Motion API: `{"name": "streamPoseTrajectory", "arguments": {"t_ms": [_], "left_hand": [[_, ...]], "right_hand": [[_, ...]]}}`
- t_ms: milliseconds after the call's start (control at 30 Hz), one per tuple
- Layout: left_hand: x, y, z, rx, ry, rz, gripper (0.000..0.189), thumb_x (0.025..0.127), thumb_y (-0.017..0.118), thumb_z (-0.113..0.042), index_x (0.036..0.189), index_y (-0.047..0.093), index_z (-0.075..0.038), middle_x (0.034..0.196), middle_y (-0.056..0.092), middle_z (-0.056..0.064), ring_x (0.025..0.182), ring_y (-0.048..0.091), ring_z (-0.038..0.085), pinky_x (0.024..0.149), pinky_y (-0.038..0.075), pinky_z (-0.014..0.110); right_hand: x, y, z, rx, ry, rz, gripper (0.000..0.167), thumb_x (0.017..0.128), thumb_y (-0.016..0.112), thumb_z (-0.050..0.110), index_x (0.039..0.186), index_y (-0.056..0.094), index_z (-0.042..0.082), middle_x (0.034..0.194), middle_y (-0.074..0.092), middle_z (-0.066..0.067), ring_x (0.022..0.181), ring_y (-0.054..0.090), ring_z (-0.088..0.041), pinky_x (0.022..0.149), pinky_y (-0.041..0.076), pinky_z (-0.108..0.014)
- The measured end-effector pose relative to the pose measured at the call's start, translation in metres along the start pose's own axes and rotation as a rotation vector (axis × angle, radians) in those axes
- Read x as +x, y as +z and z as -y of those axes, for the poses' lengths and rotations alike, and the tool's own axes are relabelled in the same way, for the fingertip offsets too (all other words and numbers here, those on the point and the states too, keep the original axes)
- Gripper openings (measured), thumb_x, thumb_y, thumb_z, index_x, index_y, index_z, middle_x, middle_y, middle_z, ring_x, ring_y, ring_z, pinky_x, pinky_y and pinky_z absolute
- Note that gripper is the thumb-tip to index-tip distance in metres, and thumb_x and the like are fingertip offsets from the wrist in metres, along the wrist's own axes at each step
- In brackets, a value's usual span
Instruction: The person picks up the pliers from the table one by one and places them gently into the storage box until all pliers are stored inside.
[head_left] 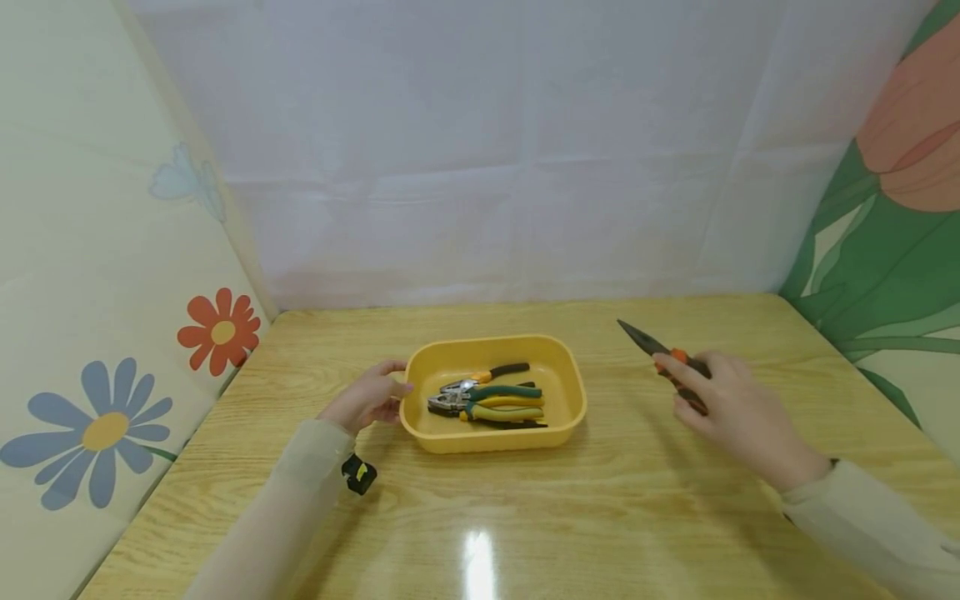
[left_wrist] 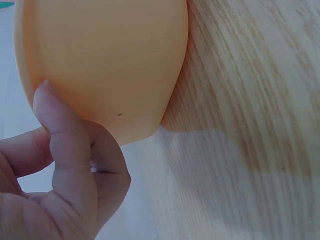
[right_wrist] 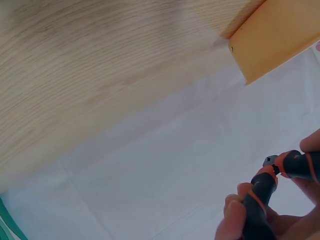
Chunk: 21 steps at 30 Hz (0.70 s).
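A yellow plastic tray [head_left: 491, 439] sits on the table, with several pliers [head_left: 506, 391] lying inside, their handles green, yellow and black. My left hand [head_left: 366, 399] holds the tray's left end by the rim. In the left wrist view, the thumb of that hand [left_wrist: 72, 160] lies against the tray's outer wall [left_wrist: 110, 55]. To the right of the tray, my right hand [head_left: 738, 415] grips long-nose pliers [head_left: 643, 340] above the table, jaws pointing up and left. Their black-and-orange handles [right_wrist: 257, 200] stand spread in the right wrist view.
The wood-grain table [head_left: 600, 517] spreads around the tray. A pale cloth wall [head_left: 480, 167] rises behind it, and flower-printed panels [head_left: 97, 275] stand at both sides. A small black-and-yellow object [head_left: 359, 474] is beside the left wrist.
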<state>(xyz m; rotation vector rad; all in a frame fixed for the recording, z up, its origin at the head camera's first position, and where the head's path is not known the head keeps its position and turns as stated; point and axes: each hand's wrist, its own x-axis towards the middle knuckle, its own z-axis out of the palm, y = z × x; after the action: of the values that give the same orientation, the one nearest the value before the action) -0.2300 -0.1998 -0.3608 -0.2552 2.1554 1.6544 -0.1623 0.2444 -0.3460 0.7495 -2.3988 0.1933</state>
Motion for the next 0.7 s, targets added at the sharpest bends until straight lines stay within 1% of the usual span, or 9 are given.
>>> {"name": "streamPoseTrajectory", "arguments": {"t_ms": [33, 100, 200, 267, 400, 533, 567, 633, 700], "left_hand": [[0.000, 0.000, 0.000, 0.000, 0.000, 0.001, 0.051, 0.100, 0.048, -0.003, 0.147, 0.029, -0.003, 0.097, 0.053, 0.016, 0.061, 0.053, 0.015, 0.050, 0.048, 0.022], [0.000, -0.001, 0.000, 0.003, -0.003, 0.001, 0.051, 0.100, 0.048, -0.004, 0.148, 0.029, -0.004, 0.098, 0.054, 0.016, 0.061, 0.053, 0.015, 0.051, 0.048, 0.022], [0.000, -0.002, 0.000, 0.011, -0.009, 0.004, 0.052, 0.100, 0.047, -0.005, 0.149, 0.028, -0.005, 0.102, 0.056, 0.017, 0.062, 0.054, 0.015, 0.051, 0.049, 0.023], [-0.001, -0.002, 0.000, 0.014, -0.010, 0.006, 0.052, 0.101, 0.047, -0.006, 0.149, 0.028, -0.006, 0.103, 0.057, 0.018, 0.062, 0.055, 0.015, 0.052, 0.049, 0.023], [-0.001, -0.002, 0.001, 0.013, -0.005, 0.013, 0.053, 0.101, 0.047, -0.006, 0.150, 0.027, -0.005, 0.102, 0.058, 0.018, 0.062, 0.055, 0.015, 0.052, 0.050, 0.023], [-0.001, -0.003, 0.001, 0.012, -0.001, 0.018, 0.052, 0.101, 0.047, -0.006, 0.149, 0.027, -0.005, 0.099, 0.058, 0.017, 0.060, 0.054, 0.014, 0.051, 0.049, 0.023], [-0.001, -0.002, 0.001, 0.013, -0.001, 0.018, 0.052, 0.101, 0.047, -0.006, 0.149, 0.027, -0.005, 0.098, 0.058, 0.017, 0.060, 0.054, 0.014, 0.051, 0.049, 0.023], [-0.001, -0.002, 0.001, 0.014, 0.002, 0.017, 0.052, 0.101, 0.047, -0.006, 0.149, 0.027, -0.005, 0.099, 0.058, 0.017, 0.061, 0.055, 0.014, 0.052, 0.049, 0.023], [-0.001, -0.002, 0.001, 0.014, 0.004, 0.013, 0.052, 0.101, 0.047, -0.006, 0.149, 0.027, -0.005, 0.101, 0.058, 0.017, 0.062, 0.055, 0.015, 0.052, 0.049, 0.023]], "right_hand": [[0.001, 0.000, 0.001, 0.003, 0.000, 0.002, 0.039, 0.087, 0.065, 0.019, 0.125, 0.062, 0.010, 0.096, 0.053, -0.023, 0.071, 0.049, -0.032, 0.042, 0.038, -0.033], [0.002, 0.001, 0.003, 0.011, 0.007, 0.007, 0.049, 0.076, 0.070, 0.009, 0.125, 0.062, 0.011, 0.096, 0.053, -0.022, 0.072, 0.050, -0.032, 0.042, 0.038, -0.034], [0.004, 0.002, 0.006, 0.022, 0.007, 0.007, 0.055, 0.071, 0.072, 0.005, 0.125, 0.062, 0.011, 0.096, 0.053, -0.023, 0.073, 0.051, -0.033, 0.043, 0.040, -0.036], [0.006, 0.002, 0.007, 0.029, 0.000, 0.000, 0.054, 0.072, 0.070, 0.006, 0.125, 0.061, 0.011, 0.097, 0.053, -0.023, 0.074, 0.051, -0.034, 0.044, 0.041, -0.036], [0.008, 0.003, 0.009, 0.031, -0.026, -0.008, 0.047, 0.080, 0.066, 0.011, 0.127, 0.060, 0.012, 0.098, 0.054, -0.023, 0.073, 0.051, -0.032, 0.044, 0.041, -0.036], [0.011, 0.004, 0.011, 0.032, -0.048, -0.007, 0.047, 0.083, 0.062, 0.014, 0.130, 0.059, 0.013, 0.098, 0.054, -0.023, 0.072, 0.050, -0.030, 0.045, 0.040, -0.034], [0.012, 0.005, 0.012, 0.033, -0.053, -0.008, 0.046, 0.085, 0.060, 0.017, 0.130, 0.059, 0.014, 0.098, 0.054, -0.022, 0.072, 0.050, -0.030, 0.045, 0.039, -0.033], [0.014, 0.006, 0.013, 0.039, -0.067, -0.019, 0.040, 0.093, 0.052, 0.028, 0.130, 0.059, 0.013, 0.098, 0.054, -0.023, 0.073, 0.051, -0.031, 0.045, 0.040, -0.034], [0.015, 0.008, 0.014, 0.048, -0.084, -0.031, 0.044, 0.098, 0.039, 0.035, 0.130, 0.059, 0.013, 0.097, 0.054, -0.022, 0.072, 0.050, -0.031, 0.046, 0.040, -0.035]]}}
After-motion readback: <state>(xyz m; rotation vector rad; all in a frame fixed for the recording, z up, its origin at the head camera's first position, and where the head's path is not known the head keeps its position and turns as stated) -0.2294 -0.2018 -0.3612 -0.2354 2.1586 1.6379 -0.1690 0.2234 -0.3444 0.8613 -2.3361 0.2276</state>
